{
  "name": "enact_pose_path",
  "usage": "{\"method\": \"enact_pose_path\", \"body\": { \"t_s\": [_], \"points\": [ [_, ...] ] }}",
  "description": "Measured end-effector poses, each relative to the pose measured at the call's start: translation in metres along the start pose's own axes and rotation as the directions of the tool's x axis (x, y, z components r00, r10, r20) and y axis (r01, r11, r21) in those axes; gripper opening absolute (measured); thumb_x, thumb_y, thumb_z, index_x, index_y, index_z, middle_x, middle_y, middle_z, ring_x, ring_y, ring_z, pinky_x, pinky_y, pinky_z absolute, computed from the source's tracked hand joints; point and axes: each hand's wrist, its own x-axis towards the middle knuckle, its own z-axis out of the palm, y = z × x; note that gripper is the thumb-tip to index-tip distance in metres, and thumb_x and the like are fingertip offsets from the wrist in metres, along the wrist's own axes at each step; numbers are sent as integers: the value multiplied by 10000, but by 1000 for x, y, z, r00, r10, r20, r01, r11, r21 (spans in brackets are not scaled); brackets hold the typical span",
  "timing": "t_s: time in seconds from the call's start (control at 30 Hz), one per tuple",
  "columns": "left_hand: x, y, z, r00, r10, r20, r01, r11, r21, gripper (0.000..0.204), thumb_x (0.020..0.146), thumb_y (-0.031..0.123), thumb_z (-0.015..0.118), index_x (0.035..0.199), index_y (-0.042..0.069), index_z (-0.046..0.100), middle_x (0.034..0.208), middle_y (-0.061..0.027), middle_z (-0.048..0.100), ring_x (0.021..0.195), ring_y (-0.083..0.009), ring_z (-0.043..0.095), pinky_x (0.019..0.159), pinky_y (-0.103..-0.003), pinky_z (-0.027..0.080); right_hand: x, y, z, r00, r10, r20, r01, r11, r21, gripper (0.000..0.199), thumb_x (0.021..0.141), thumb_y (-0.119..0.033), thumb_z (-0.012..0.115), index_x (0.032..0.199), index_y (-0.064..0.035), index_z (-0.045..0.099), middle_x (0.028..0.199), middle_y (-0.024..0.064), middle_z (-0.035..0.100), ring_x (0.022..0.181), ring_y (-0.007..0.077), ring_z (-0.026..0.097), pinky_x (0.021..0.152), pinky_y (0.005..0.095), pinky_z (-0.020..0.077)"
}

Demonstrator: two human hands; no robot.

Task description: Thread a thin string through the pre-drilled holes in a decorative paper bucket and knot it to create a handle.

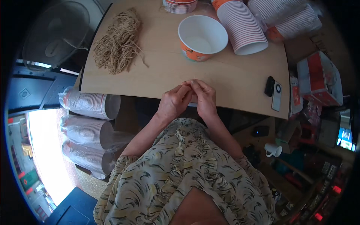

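Observation:
My left hand (pixel 173 100) and my right hand (pixel 204 98) meet at the table's near edge, in front of my body. Their thumbs and fingertips are pinched together, touching each other. Whatever lies between the fingertips is hidden or too small to name. A sliver of something white shows just below the hands. Beyond them on the table stands a large paper tub (pixel 195 55), white inside and orange outside, upright and with nothing visible in it. A loose bundle of brown twisted cords (pixel 119 41) lies at the far left, with a few strands sticking out toward the tub.
Nested paper tubs (pixel 242 26) lie on their side at the table's far right, beside plastic-wrapped stacks (pixel 288 18). A black object and a pale device (pixel 276 96) rest near the right edge. Wrapped tub stacks (pixel 88 131) stand left below the table (pixel 157 80). A white mug (pixel 273 150) sits lower right.

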Motion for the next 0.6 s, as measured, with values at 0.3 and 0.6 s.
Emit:
{"method": "enact_pose_path", "body": {
  "t_s": [0.3, 0.6],
  "points": [
    [12, 30, 14, 997, -44, 69, 61, 961, -270, 86, 878, 63, 711, 949, 18, 696, 870, -149, 710, 661, -296, 702, 582, -368, 564, -14, -51, -11, 981, -177, -77, 174, 984, -41, 243, 1050, -151, 530, 1038, 53, 662, 889, 83, 694, 840, 127, 654, 810, 288, 538],
    [53, 53, -20, 977, -112, 182, 194, 823, -535, 148, 943, 78, 692, 1072, 4, 701, 974, -12, 690, 754, -54, 603, 617, -196, 463, -36, -98, -35, 990, -124, -66, 121, 991, -49, 229, 1007, -169, 599, 949, 28, 701, 634, -47, 477, 565, 39, 401, 537, 228, 372]
  ]
}}
